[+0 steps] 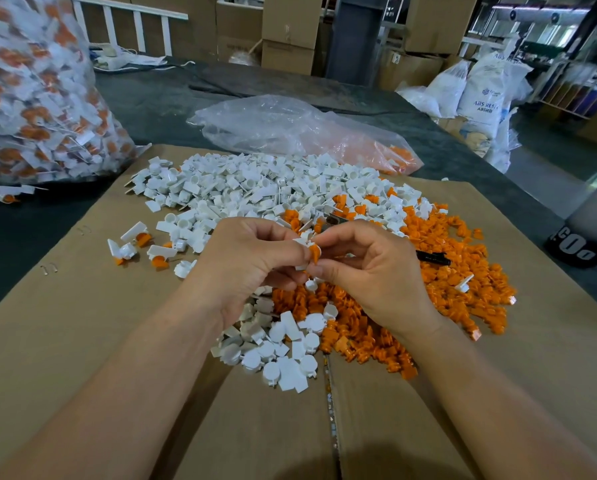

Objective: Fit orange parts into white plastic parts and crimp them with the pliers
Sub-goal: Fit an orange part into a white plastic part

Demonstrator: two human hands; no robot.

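Note:
My left hand (252,265) pinches a white plastic part (302,243) above the piles. My right hand (373,268) pinches an orange part (314,253) and holds it against that white part. A second white piece (311,285) shows just below my fingers. A heap of white parts (255,188) spreads behind my hands, and more white parts (283,344) lie below them. The orange parts (456,258) are piled to the right. The pliers lie in the pile; a black handle (433,258) sticks out behind my right hand and a metal tip (333,220) shows above it.
Flattened cardboard (117,341) covers the table. A few joined white-and-orange pieces (141,245) lie at left. A big clear bag of joined pieces (30,98) stands far left, a crumpled clear bag (290,129) with orange parts behind the heap, a black container (581,244) at right.

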